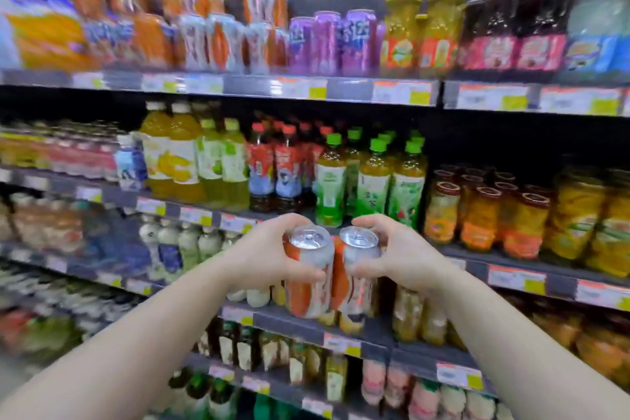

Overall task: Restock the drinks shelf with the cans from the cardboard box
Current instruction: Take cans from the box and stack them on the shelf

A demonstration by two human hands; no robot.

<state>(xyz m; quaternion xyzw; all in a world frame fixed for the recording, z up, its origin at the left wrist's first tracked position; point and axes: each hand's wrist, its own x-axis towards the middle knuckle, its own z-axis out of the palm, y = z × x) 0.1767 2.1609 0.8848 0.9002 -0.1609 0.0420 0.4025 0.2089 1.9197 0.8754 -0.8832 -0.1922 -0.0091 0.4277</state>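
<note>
Two tall orange-and-white cans are held up in front of the drinks shelves. My left hand [269,252] grips the left can [308,278] near its top, fingers curled round it. My right hand [400,254] grips the right can [356,274] the same way. Both cans stand upright, side by side and almost touching, silver tops facing me. On the top shelf [259,87] stand matching orange-and-white cans [221,43] beside purple cans [335,41]. The cardboard box is out of sight.
Shelves fill the whole view. Green-capped tea bottles [371,181] and red-capped bottles [272,167] stand on the shelf just behind the cans. Jars of fruit [484,215] crowd the right side. Price-tag rails edge every shelf; lower shelves hold more bottles.
</note>
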